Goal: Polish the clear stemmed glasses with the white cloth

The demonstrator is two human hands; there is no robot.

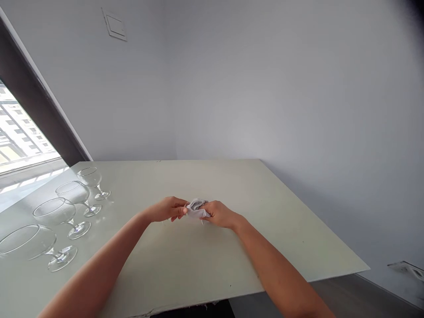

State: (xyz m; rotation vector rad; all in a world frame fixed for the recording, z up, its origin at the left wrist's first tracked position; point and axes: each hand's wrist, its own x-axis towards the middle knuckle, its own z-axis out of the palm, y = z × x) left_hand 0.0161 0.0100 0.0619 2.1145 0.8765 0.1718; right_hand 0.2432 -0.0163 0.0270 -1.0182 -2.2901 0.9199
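A bunched white cloth [199, 212] is between my two hands, above the middle of the pale table. My right hand [220, 213] grips the cloth from the right, thumb below and fingers pushed into its folds. From the left, my left hand [169, 209] pinches its edge, with thumb and fingers closed. The cloth forms a rounded, hollow shape; whether a clear glass lies inside it I cannot make out. Off to the left, several clear stemmed glasses [73, 193] form a row, apart from both hands.
The pale, glossy table [212, 176] reaches to the grey-white walls, with its front edge close to me. A window [24, 128] with a dark frame lies at the left. A switch plate [115, 25] is on the wall, and a socket [409, 268] sits low at right.
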